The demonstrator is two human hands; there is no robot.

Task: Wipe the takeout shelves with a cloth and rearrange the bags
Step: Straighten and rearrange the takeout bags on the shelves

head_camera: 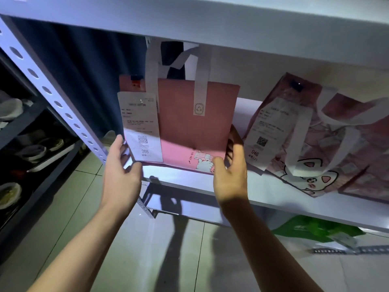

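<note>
A pink takeout bag (189,123) with white handles and a receipt numbered 366 (140,127) stands upright at the left end of a white shelf (263,190). My left hand (122,167) holds its lower left corner, thumb in front and fingers behind. At the bag's lower right edge is my right hand (230,169), gripping it with the thumb on the front and fingers round the side. To the right, a second pink bag (328,157) with a cat print and receipt 046 leans tilted on the same shelf. No cloth is in view.
A white shelf board (210,24) runs overhead, and a perforated upright post (52,98) slants down at the left. A green bag (315,228) lies on the level below at the right. Dark racks with dishes (31,148) stand at the far left over a tiled floor.
</note>
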